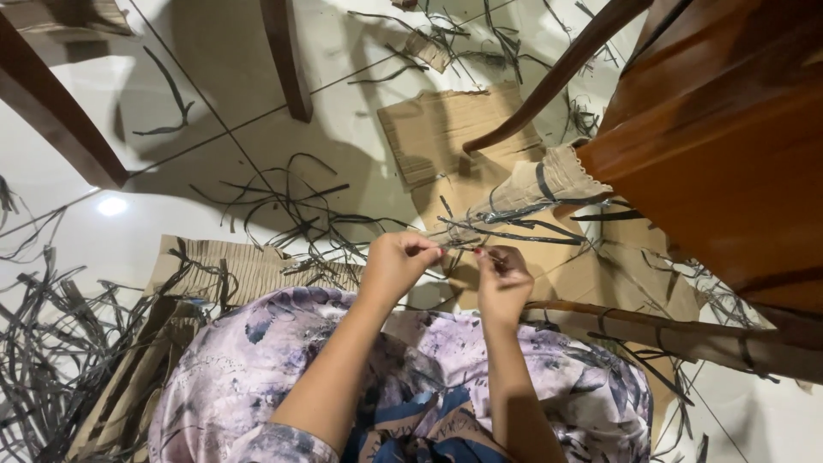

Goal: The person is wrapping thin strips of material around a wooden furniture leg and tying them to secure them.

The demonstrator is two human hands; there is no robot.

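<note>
I judge the step in hand to be stripping or working the dark strips off a bundle of cardboard; the next move calls for a firm pinch and a steady pull along the strip, with the bundle held from slipping.

My left hand [399,260] has its fingers curled nearly shut, pinching the near end of a thin dark strip [506,233] just past the fingertips; my right hand [501,279] is clenched close beside it, fingertips pressed together on what looks like the same strip or a thin bit of it (too small to tell which). The two hands almost touch.

Just beyond the fingers the strip runs out to a rolled cardboard bundle [540,189], wrapped in more dark strips and leaning up toward a brown wooden chair [720,146]; under the hands lie flat cardboard sheets [446,129] on the white tiled floor [197,86]; farther out to the left of the left hand lies a heap of loose dark strips [51,343]; below the wrists is my patterned lap [283,360].
</note>
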